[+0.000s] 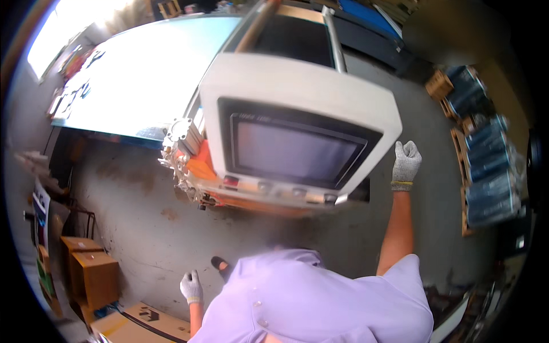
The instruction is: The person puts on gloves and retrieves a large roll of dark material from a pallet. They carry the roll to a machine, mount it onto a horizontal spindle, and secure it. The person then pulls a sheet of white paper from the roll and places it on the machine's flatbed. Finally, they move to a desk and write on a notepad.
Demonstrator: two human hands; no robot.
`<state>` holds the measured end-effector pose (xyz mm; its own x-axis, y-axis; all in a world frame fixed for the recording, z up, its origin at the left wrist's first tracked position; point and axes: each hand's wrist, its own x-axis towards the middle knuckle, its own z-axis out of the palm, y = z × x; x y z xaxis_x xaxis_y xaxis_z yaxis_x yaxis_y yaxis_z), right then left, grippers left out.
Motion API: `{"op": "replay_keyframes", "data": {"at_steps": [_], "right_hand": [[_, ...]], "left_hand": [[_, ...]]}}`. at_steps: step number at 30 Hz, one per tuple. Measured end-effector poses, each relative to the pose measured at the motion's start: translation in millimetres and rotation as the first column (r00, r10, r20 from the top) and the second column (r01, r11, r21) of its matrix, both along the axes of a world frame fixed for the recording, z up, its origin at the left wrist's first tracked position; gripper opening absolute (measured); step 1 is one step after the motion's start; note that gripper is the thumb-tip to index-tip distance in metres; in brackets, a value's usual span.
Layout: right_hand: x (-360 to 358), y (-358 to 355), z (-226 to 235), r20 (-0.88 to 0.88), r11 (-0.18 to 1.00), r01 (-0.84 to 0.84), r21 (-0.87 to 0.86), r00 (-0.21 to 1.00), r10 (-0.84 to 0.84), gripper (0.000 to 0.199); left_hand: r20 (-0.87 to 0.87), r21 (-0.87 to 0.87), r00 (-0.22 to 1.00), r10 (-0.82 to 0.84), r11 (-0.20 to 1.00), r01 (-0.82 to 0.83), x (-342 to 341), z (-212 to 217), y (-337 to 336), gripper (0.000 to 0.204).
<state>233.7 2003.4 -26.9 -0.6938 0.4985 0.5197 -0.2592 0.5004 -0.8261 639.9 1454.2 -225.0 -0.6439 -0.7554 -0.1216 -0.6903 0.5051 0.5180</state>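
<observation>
A machine with a white control box stands right in front of me. A dark-framed screen faces me, with a row of buttons under it. My right hand, in a grey knitted glove with a yellow cuff band, is raised beside the box's right edge, apart from it. Its fingers are curled in and nothing shows in them. Down at my left side hangs my left hand, gloved the same way, above a cardboard box. Its fingers point away from me, slightly apart, holding nothing visible.
Metal cylinders and fittings stick out at the machine's left, by a large pale table. Wooden cabinets stand at lower left. Wrapped blue stacks on pallets line the right side. Grey concrete floor lies between.
</observation>
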Motion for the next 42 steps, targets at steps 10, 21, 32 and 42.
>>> {"op": "replay_keyframes", "data": {"at_steps": [10,21,32,42], "right_hand": [[179.4,-192.1,2.4,0.022,0.962,0.270,0.046,0.962,-0.271,0.019],[173.4,-248.6,-27.8,0.295,0.990,0.143,0.016,0.945,-0.141,0.017],[177.1,-238.5,11.9,0.504,0.983,0.127,0.130,0.845,-0.176,0.042],[173.8,-229.7,11.6,0.630,0.908,0.415,-0.050,0.719,-0.294,0.032]], "left_hand": [[-0.327,0.284,0.893,-0.309,0.869,0.405,-143.8,61.6,-177.8,0.032],[-0.487,0.379,0.794,-0.364,0.731,0.568,-277.6,111.7,-200.2,0.026],[-0.403,0.386,0.779,-0.480,0.682,0.621,-434.8,102.3,-253.0,0.029],[-0.495,0.591,0.721,-0.485,0.420,0.688,-621.9,45.3,-204.3,0.050]]}}
